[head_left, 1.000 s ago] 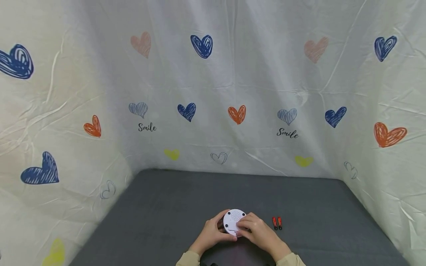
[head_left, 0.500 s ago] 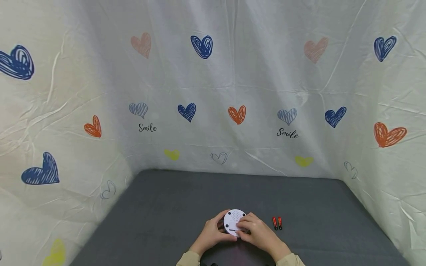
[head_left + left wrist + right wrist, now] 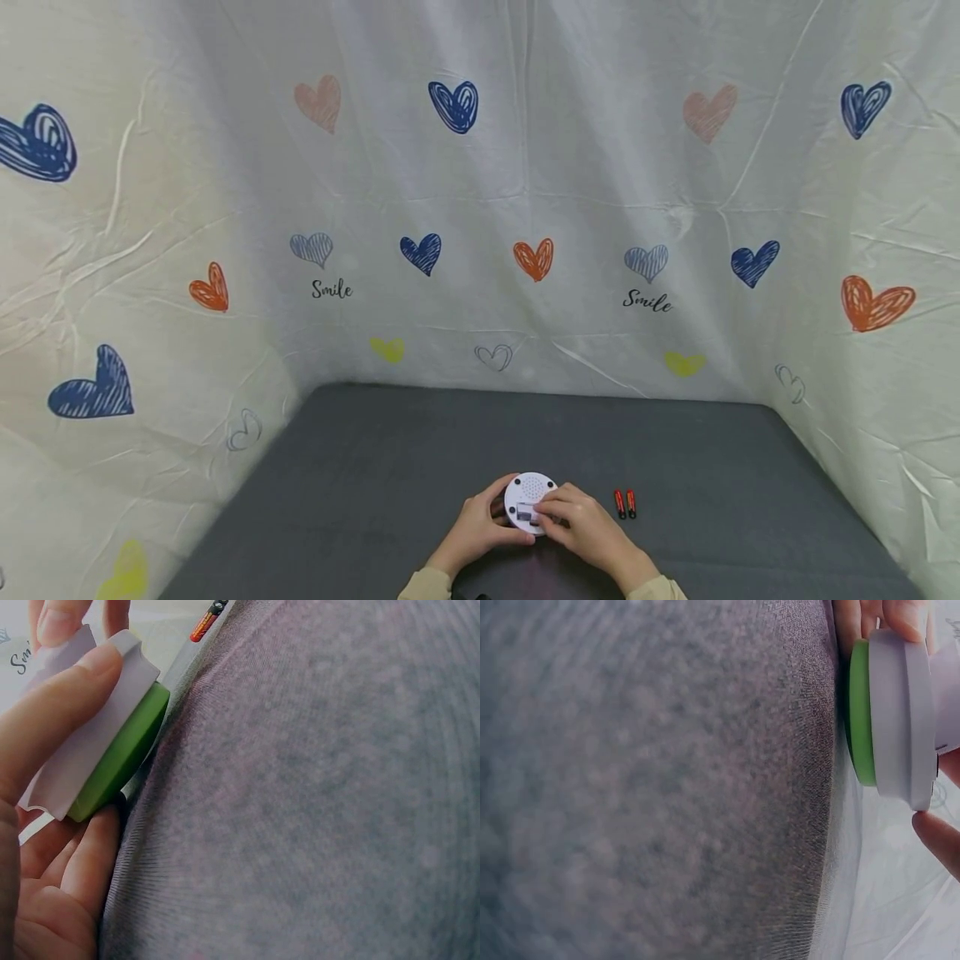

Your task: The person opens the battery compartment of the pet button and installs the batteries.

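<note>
My left hand point(image 3: 480, 518) grips a round white device point(image 3: 534, 483), its underside facing up with small black feet and a patch of tiny holes. A green part point(image 3: 861, 712) shows on its far side in both wrist views. Near its lower edge lies an uncovered battery compartment point(image 3: 523, 512). My right hand point(image 3: 581, 521) pinches a thin white cover point(image 3: 946, 694), which stands out from the underside in the right wrist view. In the left wrist view, the thumb point(image 3: 90, 675) lies across the device's white rim, with other fingers beneath the green part.
Two red and black batteries point(image 3: 625, 503) lie side by side on the dark grey table point(image 3: 450, 425), to the right of my right hand. Behind and beside the table hangs a white curtain point(image 3: 480, 183) printed with hearts. Grey knitted clothing point(image 3: 300, 787) is close to the device.
My right hand has slid and lifted the cover off the underside, exposing the compartment beneath. My left hand keeps its grip on the device, and the batteries have not moved.
</note>
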The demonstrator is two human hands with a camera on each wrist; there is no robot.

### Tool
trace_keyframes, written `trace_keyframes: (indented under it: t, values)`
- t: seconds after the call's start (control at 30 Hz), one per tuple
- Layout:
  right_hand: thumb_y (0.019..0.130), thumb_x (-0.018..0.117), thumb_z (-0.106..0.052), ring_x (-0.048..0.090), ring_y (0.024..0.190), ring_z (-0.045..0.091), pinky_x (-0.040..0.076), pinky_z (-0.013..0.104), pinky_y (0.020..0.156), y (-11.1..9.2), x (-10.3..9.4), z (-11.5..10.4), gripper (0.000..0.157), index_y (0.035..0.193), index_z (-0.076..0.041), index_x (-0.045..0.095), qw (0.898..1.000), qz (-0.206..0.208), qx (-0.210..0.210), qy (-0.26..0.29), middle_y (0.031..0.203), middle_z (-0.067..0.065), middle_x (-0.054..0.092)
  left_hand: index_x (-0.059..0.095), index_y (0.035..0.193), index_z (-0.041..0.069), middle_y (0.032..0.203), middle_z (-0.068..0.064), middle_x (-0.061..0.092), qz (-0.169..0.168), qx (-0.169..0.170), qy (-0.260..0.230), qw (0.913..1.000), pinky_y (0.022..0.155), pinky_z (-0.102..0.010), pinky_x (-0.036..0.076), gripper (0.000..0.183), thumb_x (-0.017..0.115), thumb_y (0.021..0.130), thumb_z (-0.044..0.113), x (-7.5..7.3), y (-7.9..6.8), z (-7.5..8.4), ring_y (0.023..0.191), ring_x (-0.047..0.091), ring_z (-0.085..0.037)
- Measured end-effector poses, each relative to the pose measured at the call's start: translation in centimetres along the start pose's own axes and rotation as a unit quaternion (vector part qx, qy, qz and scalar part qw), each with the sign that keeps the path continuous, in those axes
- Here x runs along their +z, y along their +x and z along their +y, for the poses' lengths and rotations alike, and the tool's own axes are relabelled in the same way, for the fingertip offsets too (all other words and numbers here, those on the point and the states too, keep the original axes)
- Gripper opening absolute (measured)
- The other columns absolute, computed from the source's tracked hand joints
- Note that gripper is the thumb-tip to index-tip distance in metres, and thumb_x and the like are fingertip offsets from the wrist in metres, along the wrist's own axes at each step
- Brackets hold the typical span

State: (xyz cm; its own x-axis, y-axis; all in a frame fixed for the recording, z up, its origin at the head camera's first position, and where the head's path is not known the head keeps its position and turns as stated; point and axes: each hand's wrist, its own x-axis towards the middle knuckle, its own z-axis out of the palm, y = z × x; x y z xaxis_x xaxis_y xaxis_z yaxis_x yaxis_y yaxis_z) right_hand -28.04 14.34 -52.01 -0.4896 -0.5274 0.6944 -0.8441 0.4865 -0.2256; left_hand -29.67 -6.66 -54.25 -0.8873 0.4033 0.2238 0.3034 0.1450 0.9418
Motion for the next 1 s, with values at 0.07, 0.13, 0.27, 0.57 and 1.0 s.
trace_keyframes:
  t: [0.07,0.13,0.27,0.57,1.0]
  values:
    - [0.080,0.072,-0.010,0.055,0.083,0.003,0.047,0.015,0.070,-0.2,-0.1,0.0,0.012,0.092,-0.011,0.073,1.000,0.005,0.006,0.008,0.092,-0.009,0.063,0.046,0.134,0.007,0.129,-0.015,0.050,0.000,0.004,-0.001,1.0000,0.079,-0.026,0.051,0.081,0.086,0.065,0.020,0.2,0.1,0.0,0.107,0.057,-0.019]
    - [0.080,0.072,-0.010,0.056,0.083,0.003,0.047,0.015,0.070,-0.3,-0.3,0.0,0.012,0.092,-0.010,0.073,1.000,0.013,0.007,0.016,0.092,-0.008,0.063,0.045,0.135,0.006,0.129,-0.016,0.049,-0.002,0.007,-0.003,1.0000,0.079,-0.027,0.051,0.082,0.086,0.064,0.019,0.3,0.2,0.0,0.107,0.057,-0.020]
    - [0.079,0.073,-0.007,0.057,0.084,0.005,0.049,0.018,0.071,-0.4,-0.9,0.1,0.014,0.093,-0.008,0.073,0.999,0.042,0.000,0.022,0.092,-0.005,0.064,0.045,0.135,0.009,0.130,-0.015,0.049,-0.005,-0.003,-0.010,0.9999,0.080,-0.026,0.051,0.082,0.086,0.064,0.019,0.5,0.4,-0.1,0.108,0.056,-0.019]
    - [0.071,0.075,0.005,0.057,0.077,0.009,0.046,0.014,0.064,-2.1,-4.3,2.7,0.023,0.091,-0.005,0.072,0.994,0.111,0.015,-0.018,0.089,-0.002,0.065,0.044,0.136,0.007,0.129,-0.016,0.049,0.003,-0.004,-0.014,0.9999,0.080,-0.027,0.051,0.086,0.087,0.062,0.014,0.7,0.3,0.1,0.109,0.056,-0.024]
    - [0.071,0.077,0.001,0.061,0.074,0.015,0.054,0.034,0.062,-9.0,-11.4,7.7,0.016,0.083,-0.010,0.073,0.959,0.098,0.219,-0.148,0.081,-0.004,0.064,0.043,0.137,0.009,0.129,-0.015,0.049,0.006,-0.012,-0.012,0.9998,0.079,-0.026,0.051,0.089,0.088,0.061,0.014,0.4,0.5,-0.2,0.105,0.058,-0.021]
